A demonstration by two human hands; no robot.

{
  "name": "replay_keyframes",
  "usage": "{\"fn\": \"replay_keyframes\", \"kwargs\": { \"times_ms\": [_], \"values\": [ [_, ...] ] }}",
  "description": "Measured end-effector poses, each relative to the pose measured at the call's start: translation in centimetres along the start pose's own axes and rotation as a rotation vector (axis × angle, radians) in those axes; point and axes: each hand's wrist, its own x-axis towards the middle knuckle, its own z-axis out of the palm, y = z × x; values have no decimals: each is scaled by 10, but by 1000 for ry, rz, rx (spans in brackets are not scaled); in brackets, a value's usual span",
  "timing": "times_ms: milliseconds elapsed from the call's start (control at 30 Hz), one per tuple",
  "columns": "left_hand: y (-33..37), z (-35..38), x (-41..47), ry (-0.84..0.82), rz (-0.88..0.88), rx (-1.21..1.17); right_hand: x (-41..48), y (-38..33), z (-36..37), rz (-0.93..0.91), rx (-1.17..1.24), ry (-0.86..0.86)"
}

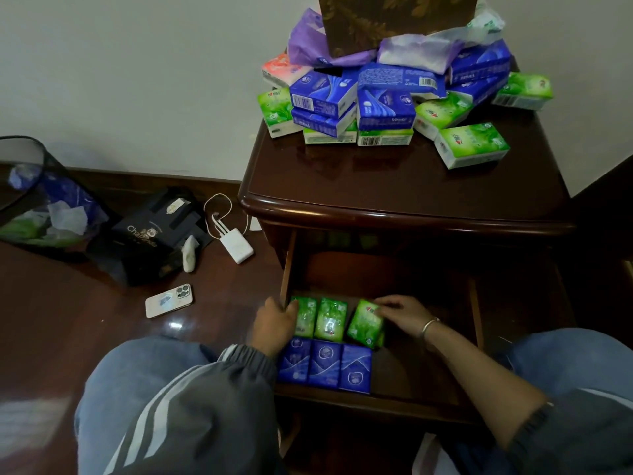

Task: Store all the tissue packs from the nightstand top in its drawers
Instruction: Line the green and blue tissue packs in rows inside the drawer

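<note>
A dark wooden nightstand [404, 186] carries a heap of tissue packs [383, 101], blue, green, one pink and some purple, at the back of its top. Below, a drawer [428, 378] is pulled out. Inside stand three green packs in a back row and three blue packs [323, 366] in front. My left hand [274, 325] rests against the leftmost green pack [306, 318] by the drawer's left wall. My right hand [402, 311] grips the tilted rightmost green pack [364, 325] from above. The right half of the drawer holds nothing.
On the floor to the left lie a phone [169, 300], a white power bank [237, 248] with cable, a black box [154, 234] and a mesh bin [41, 200] of wrappers. A brown patterned box [394, 22] stands behind the heap. My knees flank the drawer.
</note>
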Motion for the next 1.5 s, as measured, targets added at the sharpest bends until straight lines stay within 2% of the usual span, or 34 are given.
{"fn": "replay_keyframes", "kwargs": {
  "times_ms": [67, 133, 200, 267, 333, 433, 633, 767, 933, 1033, 1100, 1167, 1233, 1300, 1367, 1433, 1500],
  "values": [
    [-1, 7, -1, -10, 26, 29, 1, 6, 13, -24, -77, -12],
    [0, 8, 0, 3, 30, 52, 3, 8, 22, -53, -154, 60],
    [0, 9, 1, 9, 24, 73, 2, 8, 28, -17, -99, 154],
    [1, 10, 2, 15, 21, 88, -2, 6, 33, 104, 61, 200],
    [2, 12, 2, 23, 16, 85, -6, 4, 37, 218, 235, 120],
    [2, 13, 4, 21, 8, 73, -12, -2, 40, 256, 522, -98],
    [0, 14, 6, 2, 16, 67, -14, 8, 35, 264, 696, -219],
    [0, 14, 7, -1, 24, 79, -22, 6, 36, 258, 635, -242],
    [0, 13, 4, 30, 30, 101, -48, -21, 19, 191, 304, -98],
    [0, 5, 2, 65, 49, 43, -76, -44, -6, 72, 157, -98],
    [4, -8, 1, 176, 76, -37, -103, -64, -34, -98, 98, -91],
    [11, -28, -2, 340, 116, -129, -131, -81, -71, -326, 36, 51],
    [24, -51, -8, 514, 189, -239, -148, -96, -112, -540, -57, 360],
    [44, -74, -15, 657, 306, -315, -145, -108, -153, -644, -157, 715],
    [69, -92, -22, 742, 476, -358, -126, -118, -184, -574, -256, 925],
    [99, -105, -28, 776, 674, -336, -100, -123, -192, -434, -311, 930],
    [127, -111, -30, 799, 854, -182, -77, -119, -178, -302, -430, 882]
  ]
}}
